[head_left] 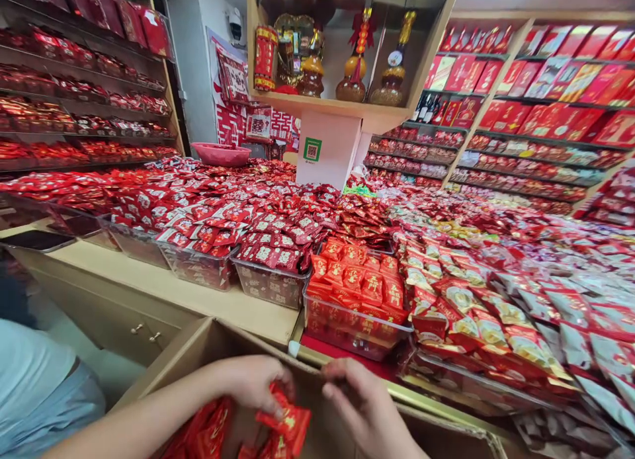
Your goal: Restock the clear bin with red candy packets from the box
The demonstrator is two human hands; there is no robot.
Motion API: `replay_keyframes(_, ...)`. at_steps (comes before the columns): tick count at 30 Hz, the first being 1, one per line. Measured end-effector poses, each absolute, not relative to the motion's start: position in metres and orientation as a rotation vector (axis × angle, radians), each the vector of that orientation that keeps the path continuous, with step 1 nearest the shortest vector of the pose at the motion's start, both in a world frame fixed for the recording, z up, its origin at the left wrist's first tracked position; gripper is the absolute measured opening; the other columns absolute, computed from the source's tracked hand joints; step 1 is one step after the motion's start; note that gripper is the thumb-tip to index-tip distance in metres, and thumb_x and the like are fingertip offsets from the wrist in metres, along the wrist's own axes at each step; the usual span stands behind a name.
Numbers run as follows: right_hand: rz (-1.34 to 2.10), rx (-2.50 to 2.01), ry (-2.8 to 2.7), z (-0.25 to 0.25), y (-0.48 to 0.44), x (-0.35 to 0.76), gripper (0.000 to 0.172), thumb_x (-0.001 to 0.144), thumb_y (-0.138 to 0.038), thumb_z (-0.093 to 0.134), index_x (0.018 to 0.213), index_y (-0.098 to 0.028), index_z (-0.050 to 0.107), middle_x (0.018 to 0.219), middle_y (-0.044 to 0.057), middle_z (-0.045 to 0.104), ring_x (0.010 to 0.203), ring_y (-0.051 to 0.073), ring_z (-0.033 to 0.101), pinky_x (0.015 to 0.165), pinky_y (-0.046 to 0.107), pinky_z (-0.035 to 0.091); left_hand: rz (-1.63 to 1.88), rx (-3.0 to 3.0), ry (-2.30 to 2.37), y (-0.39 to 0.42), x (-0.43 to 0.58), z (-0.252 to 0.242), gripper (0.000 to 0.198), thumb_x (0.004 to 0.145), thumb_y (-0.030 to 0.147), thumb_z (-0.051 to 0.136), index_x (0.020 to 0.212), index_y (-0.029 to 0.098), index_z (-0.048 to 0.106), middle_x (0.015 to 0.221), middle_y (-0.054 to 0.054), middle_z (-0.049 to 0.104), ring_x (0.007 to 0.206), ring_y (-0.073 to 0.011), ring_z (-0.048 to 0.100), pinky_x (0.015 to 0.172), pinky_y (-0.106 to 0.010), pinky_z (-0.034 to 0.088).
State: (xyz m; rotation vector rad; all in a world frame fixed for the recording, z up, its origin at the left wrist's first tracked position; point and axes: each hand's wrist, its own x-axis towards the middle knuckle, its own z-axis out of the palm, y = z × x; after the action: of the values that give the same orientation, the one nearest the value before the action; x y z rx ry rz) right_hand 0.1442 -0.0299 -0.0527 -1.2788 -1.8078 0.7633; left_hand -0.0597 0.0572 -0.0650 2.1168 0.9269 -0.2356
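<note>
My left hand [260, 383] is closed on a red candy packet [288, 422] with gold print, held inside the cardboard box [191, 356]. More red packets [206, 432] of the same look lie low in the box, partly cut off by the bottom of the view. To the right, my right hand [360, 406] hovers over the box with fingers curled and apart, nothing visible in them. Just past the box stands a clear plastic bin [354, 333] filled with rows of red candy packets [350, 280] like the one held.
Several clear bins [270, 284] of wrapped sweets line the counter [124, 270]. At left a person in a light shirt [34, 379] is close by. A glass-shelved cabinet [330, 105] hangs above a white panel [327, 168] with a code. A pink basin [221, 155] sits behind.
</note>
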Motion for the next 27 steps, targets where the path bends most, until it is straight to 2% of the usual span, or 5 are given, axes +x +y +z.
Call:
replay_keyframes(3,0.964,-1.293,-1.613,-0.050,-0.032,0.146,0.026,0.082,-0.036,0.048,0.097,-0.015,0.055,0.085,0.009,0.063,0.077,0.018,0.060,0.068,0.028,0.049,0.038,1.953,0.787,0.043,-0.048,-0.039,0.032,0.061,0.022,0.065,0.093,0.020,0.062,0.085,0.000,0.063,0.079,-0.0157,0.055,0.070,-0.025,0.042)
replay_keyframes(10,1.060,-1.342,-1.676,-0.042,-0.031,0.154,0.029,0.079,-0.040,0.054,0.097,-0.018,0.059,0.082,0.005,0.065,0.075,0.017,0.057,0.068,0.029,0.047,0.466,1.540,0.778,0.028,-0.031,-0.028,0.037,0.073,0.021,0.057,0.107,0.017,0.042,0.067,0.005,0.053,0.059,-0.0079,0.047,0.056,-0.020,0.036)
replay_keyframes(14,1.296,-1.269,-1.415,-0.041,-0.029,0.155,0.028,0.074,-0.042,0.059,0.084,-0.016,0.058,0.067,0.001,0.060,0.060,0.012,0.050,0.054,0.023,0.041,0.554,1.457,0.753,0.031,-0.032,-0.027,0.037,0.075,0.023,0.056,0.110,0.017,0.043,0.058,0.008,0.047,0.052,-0.0058,0.043,0.052,-0.019,0.034)
replay_keyframes(18,1.384,-1.207,-1.252,-0.040,-0.027,0.154,0.028,0.074,-0.043,0.061,0.074,-0.015,0.057,0.058,-0.002,0.056,0.052,0.008,0.045,0.049,0.020,0.035,0.558,1.244,0.634,0.030,-0.031,-0.029,0.048,0.077,0.035,0.056,0.115,0.018,0.033,0.069,0.002,0.058,0.058,-0.0109,0.056,0.055,-0.024,0.042)
replay_keyframes(27,1.402,-1.017,-1.312,-0.054,-0.027,0.146,0.026,0.075,-0.036,0.062,0.093,-0.018,0.055,0.086,0.006,0.065,0.081,0.015,0.059,0.073,0.029,0.046,0.486,1.631,0.693,0.034,-0.028,-0.015,0.032,0.077,0.024,0.055,0.107,0.019,0.045,0.073,0.002,0.058,0.061,-0.0079,0.050,0.058,-0.020,0.039)
